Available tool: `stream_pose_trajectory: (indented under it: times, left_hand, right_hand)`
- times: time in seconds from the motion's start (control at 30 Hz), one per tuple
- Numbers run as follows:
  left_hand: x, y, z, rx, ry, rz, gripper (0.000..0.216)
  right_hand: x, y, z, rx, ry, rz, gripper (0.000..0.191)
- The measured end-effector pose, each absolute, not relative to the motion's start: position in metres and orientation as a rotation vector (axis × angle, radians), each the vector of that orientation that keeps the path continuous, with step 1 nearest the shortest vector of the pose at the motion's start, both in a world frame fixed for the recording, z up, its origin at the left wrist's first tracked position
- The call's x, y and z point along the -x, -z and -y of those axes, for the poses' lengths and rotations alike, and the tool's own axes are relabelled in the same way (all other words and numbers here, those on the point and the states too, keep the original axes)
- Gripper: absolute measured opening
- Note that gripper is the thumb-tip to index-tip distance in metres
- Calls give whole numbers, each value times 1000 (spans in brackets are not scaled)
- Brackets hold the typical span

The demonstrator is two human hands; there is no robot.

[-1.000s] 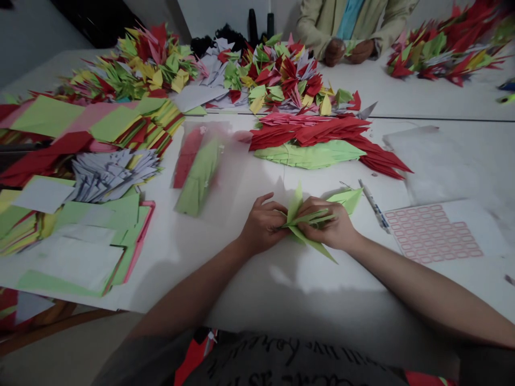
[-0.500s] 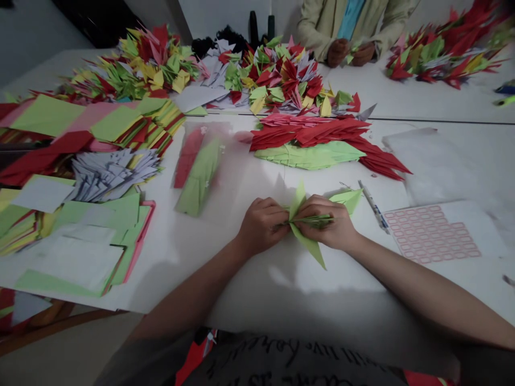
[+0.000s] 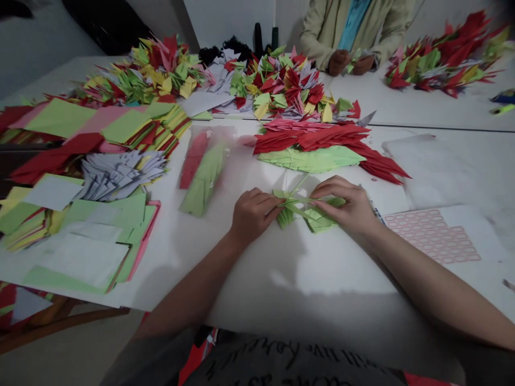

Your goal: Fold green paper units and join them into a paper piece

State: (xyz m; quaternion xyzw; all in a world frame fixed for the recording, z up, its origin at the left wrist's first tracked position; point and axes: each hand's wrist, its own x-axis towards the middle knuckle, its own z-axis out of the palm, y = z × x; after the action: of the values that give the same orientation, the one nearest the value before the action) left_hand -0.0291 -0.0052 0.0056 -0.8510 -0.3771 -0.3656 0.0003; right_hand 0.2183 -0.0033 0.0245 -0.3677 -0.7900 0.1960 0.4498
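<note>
head view: a folded green paper piece [image 3: 317, 217] lies on the white table [image 3: 322, 279] between the hands, its thin spine [image 3: 300, 201] running left to right. the left hand [image 3: 253, 214] and right hand [image 3: 341, 201] are close together, fingertips pinching that spine from either end, neither clearly nearer. beyond the left hand, a clear plastic bag [image 3: 229, 134] holds red and green folded paper [image 3: 205, 171]; further left, a pink tray [image 3: 145, 236] holds paper stacks [image 3: 84, 262].

Hidden and cut off.
My left hand [image 3: 253, 215] and right hand [image 3: 341, 201] cover the green paper [image 3: 319, 221]; the picture's top edge cuts off my co-worker [image 3: 322, 37].
</note>
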Motion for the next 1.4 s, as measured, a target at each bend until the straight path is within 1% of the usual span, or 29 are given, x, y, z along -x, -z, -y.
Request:
stream_pose_trajectory:
  times: [0.13, 0.23, 0.3, 0.4, 0.6, 0.93, 1.13, 1.4]
  left_hand:
    - [31, -6, 3, 2641, 1049, 1267, 19]
    - [30, -10, 4, 2615, 1139, 1360, 30]
    - [26, -16, 7, 2565, 1250, 1372, 32]
    - [19, -22, 15, 2502, 1329, 1339, 23]
    - [4, -20, 24, 2544, 1197, 1216, 9]
    - [5, -23, 26, 2524, 1161, 1189, 8]
    - [12, -21, 18, 2490, 1171, 1247, 8]
    - [4, -19, 25, 2576, 1091, 1133, 10]
  right_hand:
    - [-222, -22, 1, 868, -368, 2032, 12]
    - [-225, -18, 0, 892, -276, 2032, 14]
    - [-225, -19, 1, 901, -216, 2030, 11]
    - [-222, -22, 5, 898, -152, 2069, 9]
    - [-210, -21, 14, 866, -156, 2138, 10]
    - [-202, -25, 19, 888, -123, 2201, 10]
    - [-209, -24, 15, 916, -119, 2139, 9]
    - [-203, -21, 18, 870, -142, 2170, 8]
